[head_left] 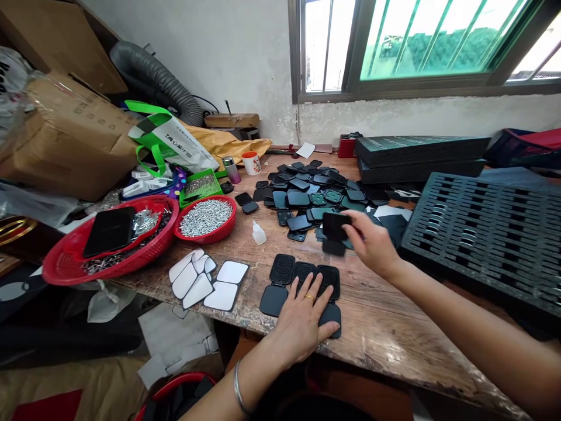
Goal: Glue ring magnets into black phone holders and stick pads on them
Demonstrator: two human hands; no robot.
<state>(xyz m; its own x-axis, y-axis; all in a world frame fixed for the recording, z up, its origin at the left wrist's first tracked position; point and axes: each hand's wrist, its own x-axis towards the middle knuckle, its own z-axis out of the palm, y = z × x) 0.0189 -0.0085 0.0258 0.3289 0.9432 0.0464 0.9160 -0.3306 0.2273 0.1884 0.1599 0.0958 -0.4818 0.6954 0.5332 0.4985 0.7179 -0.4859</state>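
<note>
My left hand (302,318) lies flat with spread fingers over a row of opened black hinged cases (282,269) near the table's front edge, partly hiding them. Between thumb and fingers, my right hand (370,240) pinches another opened black case (335,227), held just above the table in front of the pile. The heap of black cases (298,199) spreads over the back middle of the table. White-faced pieces (227,278) lie left of the row, and a small white dropper bottle (258,233) stands behind it.
At left on the wooden table (385,324) are a red bowl of small metal pieces (207,219) and a red basket (59,263) holding a phone. A slotted black foam tray (482,228) stands right, with stacked foam (421,152) behind. A cup (251,164) stands at the back.
</note>
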